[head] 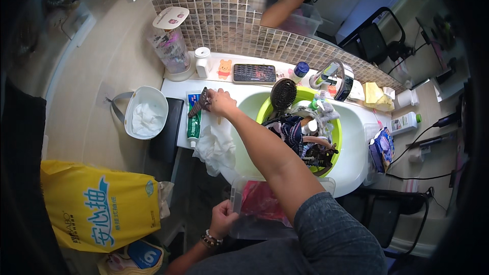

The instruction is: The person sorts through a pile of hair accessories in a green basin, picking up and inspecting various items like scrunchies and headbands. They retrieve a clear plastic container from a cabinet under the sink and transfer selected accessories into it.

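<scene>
My right hand (222,102) reaches over the left end of the white washbasin (353,149) and grips a dark brown hair clip (198,104). The clip is over a green and blue toothpaste tube (194,122) that lies on the counter. Crumpled white tissue (216,145) hangs over the counter edge just below this hand. Lower down, my left hand (224,217) holds the left rim of a clear plastic box (244,233), which has something red inside. A lime-green basin (337,130) sits in the washbasin, heaped with hair accessories, bottles and a black hairbrush (283,94).
Behind the washbasin are a phone (254,73), a blue-capped bottle (300,70) and a chrome faucet (332,76). A white wall bin (147,112) with tissue hangs at left, above a yellow tissue pack (101,206). A green-capped bottle (405,123) and black cables (410,149) are at right.
</scene>
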### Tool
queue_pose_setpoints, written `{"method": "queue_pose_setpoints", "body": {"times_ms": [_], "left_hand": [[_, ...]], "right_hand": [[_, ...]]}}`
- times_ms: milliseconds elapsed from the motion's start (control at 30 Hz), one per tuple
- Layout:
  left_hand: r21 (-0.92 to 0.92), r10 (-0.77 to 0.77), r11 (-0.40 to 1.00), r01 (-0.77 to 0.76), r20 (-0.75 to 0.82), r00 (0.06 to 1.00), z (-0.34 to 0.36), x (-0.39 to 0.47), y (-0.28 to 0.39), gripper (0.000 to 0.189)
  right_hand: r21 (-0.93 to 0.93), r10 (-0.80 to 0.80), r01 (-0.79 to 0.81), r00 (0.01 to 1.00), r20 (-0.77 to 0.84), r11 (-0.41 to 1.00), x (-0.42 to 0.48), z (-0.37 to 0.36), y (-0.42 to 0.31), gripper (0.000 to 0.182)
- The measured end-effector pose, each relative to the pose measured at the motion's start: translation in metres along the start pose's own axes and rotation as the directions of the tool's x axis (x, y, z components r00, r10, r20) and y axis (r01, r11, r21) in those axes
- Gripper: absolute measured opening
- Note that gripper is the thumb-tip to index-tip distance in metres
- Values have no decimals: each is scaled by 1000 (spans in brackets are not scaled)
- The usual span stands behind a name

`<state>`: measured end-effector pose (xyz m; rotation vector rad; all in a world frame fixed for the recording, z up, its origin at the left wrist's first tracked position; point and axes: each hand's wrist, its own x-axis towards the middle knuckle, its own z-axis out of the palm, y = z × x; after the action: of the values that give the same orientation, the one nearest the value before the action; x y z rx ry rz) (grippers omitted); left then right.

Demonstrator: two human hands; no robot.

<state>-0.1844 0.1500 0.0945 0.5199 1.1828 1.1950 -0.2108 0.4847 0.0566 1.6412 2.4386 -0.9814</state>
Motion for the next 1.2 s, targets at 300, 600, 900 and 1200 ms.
{"method": "queue_pose_setpoints", "body": {"times_ms": [300,600,900,1200], "left_hand": [[4,17,1000,-17,-23,1000,7,-2,2,21],[-146,-26,989,22,-24,999,20,4,15,22],[-88,-4,996,0,-53,999,27,5,20,24],[-81,-8,997,4,-47,999,29,1,20,24]], "right_hand": [[143,-145,148,989,-35,979,-15,-23,7,33],[88,-437,474,858,-270,876,-242,-185,40,21],[199,-249,211,950,190,957,-364,-103,115,22],[76,-113,115,993,-30,990,-314,1,96,27]]}}
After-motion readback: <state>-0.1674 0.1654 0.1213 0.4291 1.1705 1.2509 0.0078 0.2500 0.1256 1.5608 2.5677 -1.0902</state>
